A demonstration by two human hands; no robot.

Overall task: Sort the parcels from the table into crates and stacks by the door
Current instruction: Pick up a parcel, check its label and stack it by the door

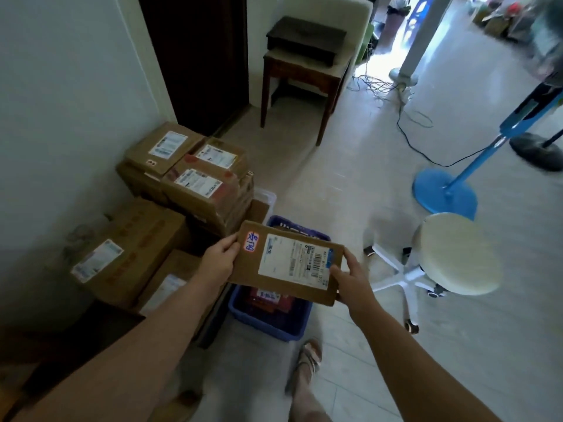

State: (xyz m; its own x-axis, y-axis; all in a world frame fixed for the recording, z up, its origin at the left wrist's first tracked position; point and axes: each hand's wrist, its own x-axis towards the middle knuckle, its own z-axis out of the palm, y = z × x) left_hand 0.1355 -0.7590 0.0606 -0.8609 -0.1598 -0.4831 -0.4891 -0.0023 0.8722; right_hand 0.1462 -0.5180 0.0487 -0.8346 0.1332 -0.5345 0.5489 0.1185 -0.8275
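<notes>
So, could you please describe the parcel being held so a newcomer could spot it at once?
Find the stacked cardboard boxes along the left wall, then the blue crate on the floor beside them. Over that crate, the left hand and right hand hold a flat brown parcel. Unlike the boxes, it is thin, with blue handwriting on a pink patch beside its white label.

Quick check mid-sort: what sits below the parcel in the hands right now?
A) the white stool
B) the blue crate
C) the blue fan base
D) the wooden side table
B: the parcel, held at its ends by the left hand and the right hand, hangs over the blue crate; the white stool stands off to the right.
</notes>
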